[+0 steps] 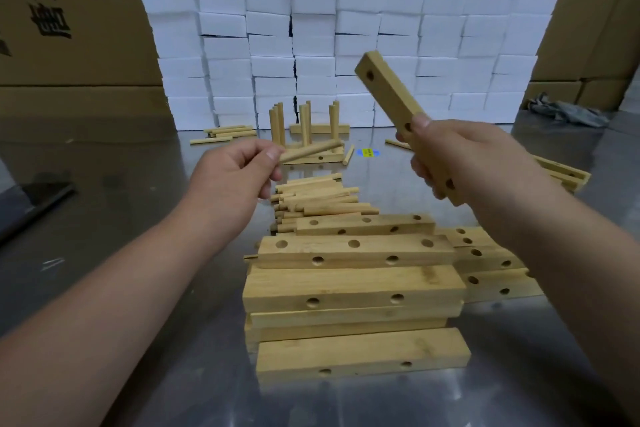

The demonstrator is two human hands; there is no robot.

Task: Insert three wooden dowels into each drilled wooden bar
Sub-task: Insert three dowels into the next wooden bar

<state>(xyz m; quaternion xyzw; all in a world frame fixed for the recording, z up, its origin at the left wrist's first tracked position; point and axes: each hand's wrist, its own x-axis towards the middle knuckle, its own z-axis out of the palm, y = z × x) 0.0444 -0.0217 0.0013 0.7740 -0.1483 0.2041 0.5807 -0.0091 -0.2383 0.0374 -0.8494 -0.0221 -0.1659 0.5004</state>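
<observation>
Steel surface [104, 218] backed by white foam blocks [346, 28] | left hand [230, 172]: fingers pinched on one dowel [311, 151], held aloft | right hand [464, 158]: fingers wrapped around a drilled bar [388, 92], raised and tilted | loose dowels [322, 199] and stacked bars [353, 284] piled between the forearms.

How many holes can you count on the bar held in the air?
3: one near the bar's top end, one by the right hand's thumb, one near the bottom end. Fingers may hide others.
</observation>
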